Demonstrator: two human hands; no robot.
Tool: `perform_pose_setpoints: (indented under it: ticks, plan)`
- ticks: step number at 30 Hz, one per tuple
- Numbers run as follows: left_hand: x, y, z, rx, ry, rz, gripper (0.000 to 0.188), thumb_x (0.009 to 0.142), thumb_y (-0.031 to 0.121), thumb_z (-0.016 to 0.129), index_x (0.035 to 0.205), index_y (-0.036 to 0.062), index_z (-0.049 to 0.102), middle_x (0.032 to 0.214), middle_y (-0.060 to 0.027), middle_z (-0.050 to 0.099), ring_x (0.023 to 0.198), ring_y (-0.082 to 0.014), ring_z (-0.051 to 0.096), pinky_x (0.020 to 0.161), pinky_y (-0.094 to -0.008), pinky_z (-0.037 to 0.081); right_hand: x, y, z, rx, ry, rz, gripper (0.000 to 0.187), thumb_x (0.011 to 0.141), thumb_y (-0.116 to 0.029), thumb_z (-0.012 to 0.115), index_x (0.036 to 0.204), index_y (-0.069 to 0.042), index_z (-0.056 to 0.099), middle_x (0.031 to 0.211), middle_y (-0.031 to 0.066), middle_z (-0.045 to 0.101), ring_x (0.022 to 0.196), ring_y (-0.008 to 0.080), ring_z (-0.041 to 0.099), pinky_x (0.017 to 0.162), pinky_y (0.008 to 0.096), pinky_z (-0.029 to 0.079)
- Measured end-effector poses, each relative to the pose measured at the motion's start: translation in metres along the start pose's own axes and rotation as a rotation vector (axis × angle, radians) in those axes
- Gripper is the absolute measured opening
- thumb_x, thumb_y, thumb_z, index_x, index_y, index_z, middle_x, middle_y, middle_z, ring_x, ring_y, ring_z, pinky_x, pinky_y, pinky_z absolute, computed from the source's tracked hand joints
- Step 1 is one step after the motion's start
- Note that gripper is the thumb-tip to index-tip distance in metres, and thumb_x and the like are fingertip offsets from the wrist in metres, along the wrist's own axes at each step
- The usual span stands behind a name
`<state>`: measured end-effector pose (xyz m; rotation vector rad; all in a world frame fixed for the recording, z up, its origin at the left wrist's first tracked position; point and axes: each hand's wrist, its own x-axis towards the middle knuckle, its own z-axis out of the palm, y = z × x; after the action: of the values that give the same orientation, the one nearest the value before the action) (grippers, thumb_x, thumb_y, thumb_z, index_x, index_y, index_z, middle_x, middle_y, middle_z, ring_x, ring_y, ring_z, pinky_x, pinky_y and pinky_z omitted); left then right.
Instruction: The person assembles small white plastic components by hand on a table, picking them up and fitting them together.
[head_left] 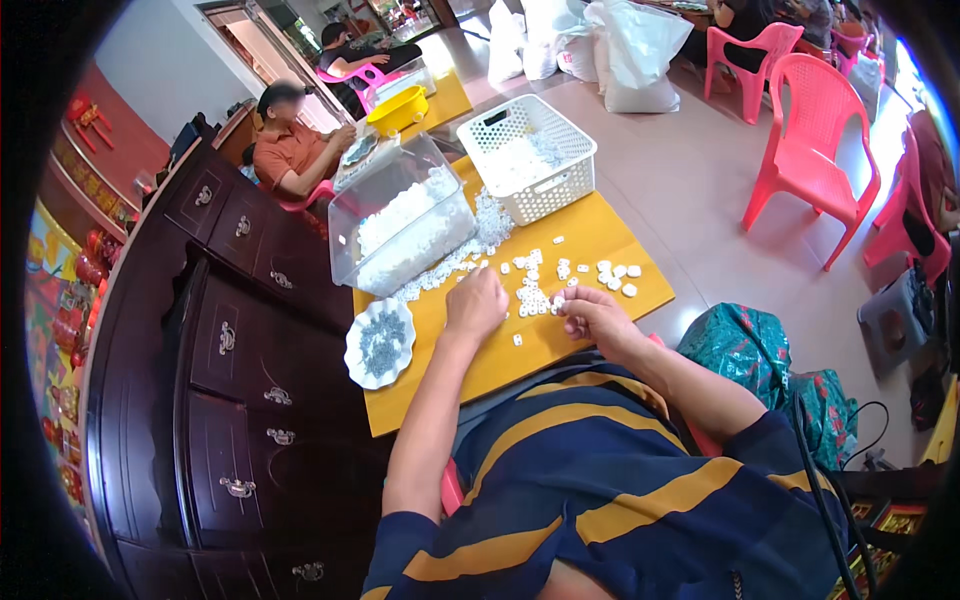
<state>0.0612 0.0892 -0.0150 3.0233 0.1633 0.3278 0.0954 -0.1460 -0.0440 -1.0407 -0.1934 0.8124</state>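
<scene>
My left hand (477,303) rests over the yellow tabletop (420,410) with its fingers curled in; whatever they hold, if anything, is hidden. To its right, my right hand (603,322) pinches a small white plastic piece between thumb and fingertips. A loose pile of small white pieces with holes (532,297) lies between the two hands. Several rounded white pieces (618,272) are grouped beyond my right hand. Left of my left forearm stands a scalloped white dish (353,352) full of tiny grey-looking parts. Clear small parts (490,222) are strewn along the bins.
A clear bin (345,255) heaped with white parts and a white perforated basket (560,190) stand at the table's far side. Dark drawers (230,400) line the left. A green bag (735,350) and pink chair (815,150) are at right. Another person (290,150) sits beyond.
</scene>
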Motion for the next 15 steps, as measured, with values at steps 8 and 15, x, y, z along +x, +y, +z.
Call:
perform_pose_setpoints:
  ticks: [8, 15]
  plan:
    - [-0.059, 0.018, -0.012, -0.692, 0.243, -0.128, 0.007, 0.092, 0.009, 0.054, 0.096, 0.0037, 0.054, 0.068, -0.0097, 0.063, 0.059, -0.0231, 0.062, 0.055, -0.0379, 0.047, 0.005, 0.005, -0.005, 0.076, -0.023, 0.024, 0.018, 0.092, -0.014, 0.062, 0.109, -0.010, 0.061, 0.089, -0.0005, 0.062, 0.070, 0.0098, 0.058, 0.064, 0.0243, 0.048]
    - [-0.080, 0.027, -0.013, -1.458, -0.065, -0.314, 0.018, 0.094, 0.007, 0.058, 0.111, 0.0005, 0.063, 0.083, -0.0021, 0.065, 0.065, -0.0066, 0.057, 0.058, -0.0206, 0.047, 0.009, 0.006, -0.005, 0.092, -0.007, 0.068, 0.019, 0.091, -0.014, 0.062, 0.109, -0.010, 0.060, 0.088, -0.0010, 0.061, 0.070, 0.0101, 0.058, 0.064, 0.0251, 0.049]
